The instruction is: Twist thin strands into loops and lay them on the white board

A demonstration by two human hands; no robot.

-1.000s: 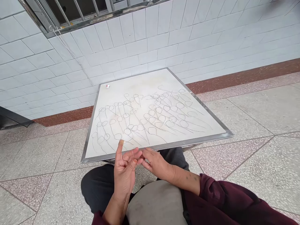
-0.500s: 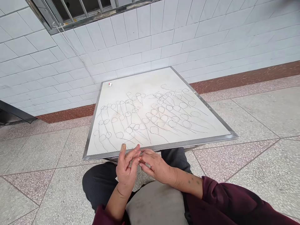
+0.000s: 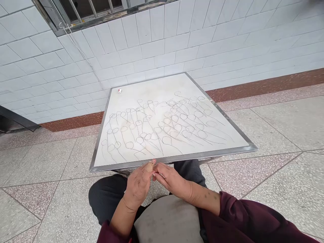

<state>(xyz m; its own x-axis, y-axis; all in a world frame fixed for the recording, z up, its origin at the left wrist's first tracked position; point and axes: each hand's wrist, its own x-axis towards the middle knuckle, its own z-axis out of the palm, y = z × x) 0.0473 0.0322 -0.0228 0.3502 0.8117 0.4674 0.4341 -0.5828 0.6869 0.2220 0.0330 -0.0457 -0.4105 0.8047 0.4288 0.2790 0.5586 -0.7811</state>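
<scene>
Over my lap, just below the table's near edge, my left hand (image 3: 139,184) and my right hand (image 3: 170,178) meet at the fingertips. The left fingers are closed, and a tan wrap covers one fingertip. Thumb and fingers of my right hand pinch right beside it. A thin wire seems to be between them, mostly hidden by the fingers. In front, on the white tabletop (image 3: 154,82), lie many thin dark wire loops (image 3: 167,140), each a rounded ring with a long tail. They spread in loose, partly overlapping rows.
A metal edge strip (image 3: 177,158) frames the table. A small red-and-white object (image 3: 119,91) sits near its far left corner. Behind stands a white tiled wall (image 3: 152,54) with a barred window (image 3: 93,10). Speckled floor (image 3: 273,135) surrounds the table.
My left hand's raised, spread fingers have folded inward, and the wrapped fingertip has swung right to meet the right hand. My right hand stays nearly in place. The wire loops lie unchanged.
</scene>
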